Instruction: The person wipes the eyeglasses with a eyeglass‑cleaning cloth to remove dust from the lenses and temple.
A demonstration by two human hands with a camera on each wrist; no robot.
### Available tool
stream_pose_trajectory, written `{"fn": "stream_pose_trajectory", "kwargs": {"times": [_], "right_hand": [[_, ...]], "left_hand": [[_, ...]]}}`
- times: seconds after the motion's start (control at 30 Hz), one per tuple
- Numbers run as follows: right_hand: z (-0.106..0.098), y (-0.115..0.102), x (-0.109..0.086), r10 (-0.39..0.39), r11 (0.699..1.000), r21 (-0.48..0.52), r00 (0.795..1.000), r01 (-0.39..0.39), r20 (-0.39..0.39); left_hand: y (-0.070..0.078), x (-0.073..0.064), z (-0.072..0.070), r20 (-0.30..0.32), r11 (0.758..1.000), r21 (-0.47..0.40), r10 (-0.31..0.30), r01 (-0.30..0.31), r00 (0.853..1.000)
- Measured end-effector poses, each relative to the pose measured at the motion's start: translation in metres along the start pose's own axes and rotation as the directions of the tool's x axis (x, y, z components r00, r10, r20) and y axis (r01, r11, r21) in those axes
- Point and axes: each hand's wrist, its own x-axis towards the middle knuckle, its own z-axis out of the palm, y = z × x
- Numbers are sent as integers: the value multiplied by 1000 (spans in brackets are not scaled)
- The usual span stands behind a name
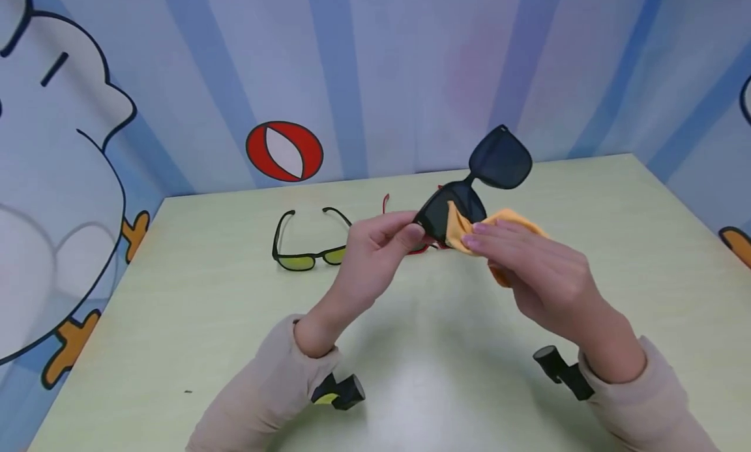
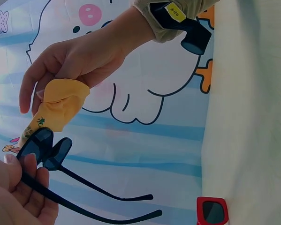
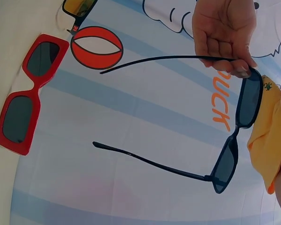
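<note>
Black sunglasses [image 1: 500, 160] with dark lenses are held up above the table, tilted, with both temples unfolded in the wrist views. My left hand [image 1: 375, 253] pinches them at the hinge corner of one lens between thumb and fingers. A yellow-orange cloth [image 2: 65, 103] hangs from my right hand [image 1: 536, 269], gripped between its thumb and fingers. In the head view, the cloth lies against the front of the lens nearest my left hand. Part of the cloth is hidden behind the right fingers.
Black-framed glasses with yellow lenses [image 1: 296, 263] stand on the pale table [image 1: 235, 347], left of my hands. Red-framed sunglasses [image 3: 34, 93] lie beyond my hands, mostly hidden in the head view. Behind the table rises a blue striped backdrop [image 1: 387, 80] with cartoon pictures.
</note>
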Motion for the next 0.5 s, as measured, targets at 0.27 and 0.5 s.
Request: {"fn": "stream_pose_trajectory", "kwargs": {"times": [0.27, 0.5], "right_hand": [[-8, 3, 2, 21, 995, -91, 996, -29, -85], [-11, 12, 1, 153, 958, -179, 927, -224, -344]], "left_hand": [[2, -5, -9, 22, 998, -58, -31, 32, 999], [7, -13, -16, 53, 994, -85, -61, 66, 997]]}}
